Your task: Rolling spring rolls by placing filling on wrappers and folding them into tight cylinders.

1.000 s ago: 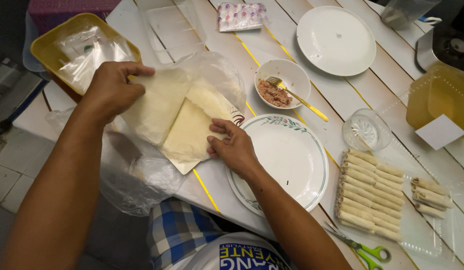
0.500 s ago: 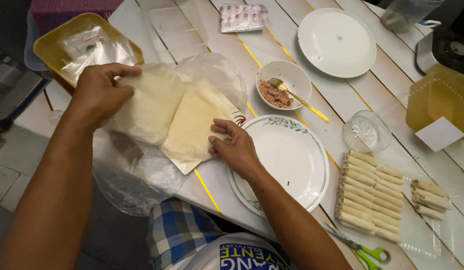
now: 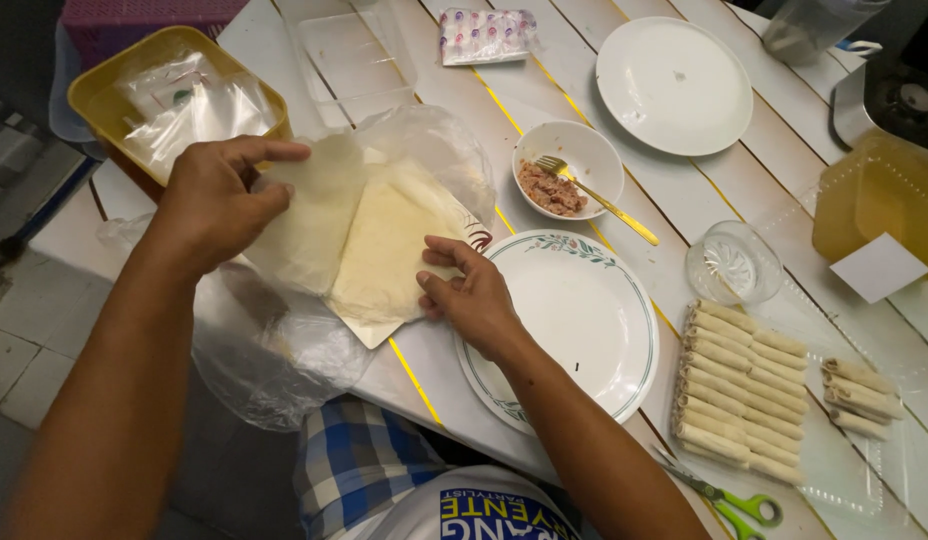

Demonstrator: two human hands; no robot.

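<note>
- Left hand (image 3: 219,200) pinches the top wrapper (image 3: 314,225), lifting it off the stack (image 3: 389,255) on the table edge.
- Right hand (image 3: 469,295) lies flat, pinning the stack.
- Best peeled slowly; thin sheets tear.

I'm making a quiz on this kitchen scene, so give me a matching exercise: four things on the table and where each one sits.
Things:
1. fork
2. scissors
3. glass cup
4. yellow tub

Places:
A. far left corner of the table, with clear plastic inside
B. near edge, by the rolled wraps
C. in the small bowl of filling
D. between the rolled wraps and the small bowl

Pairs: 1-C, 2-B, 3-D, 4-A
</note>
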